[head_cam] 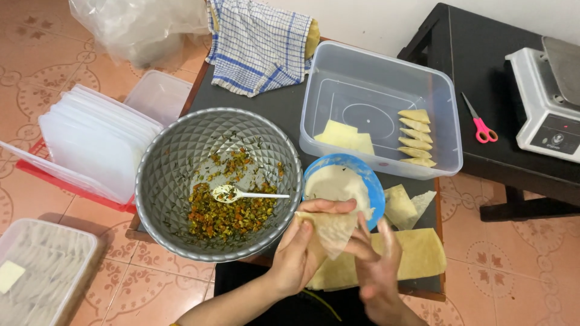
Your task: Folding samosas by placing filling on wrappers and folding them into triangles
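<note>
Both hands, left hand [299, 250] and right hand [377, 271], pinch a half-folded, unfilled pastry sheet [331, 229] at 6 o'clock; five folded triangles [415, 137] lie in the clear tub [338, 60] at 2 o'clock, filling remains in the bowl [154, 181].

You have the bowl [217, 181] mid-worktop [284, 105]: spoon [241, 194] in it, cloth [260, 45] behind, lidless tub [380, 102] right, stacked lids [96, 142] left on the floor [36, 60].
</note>
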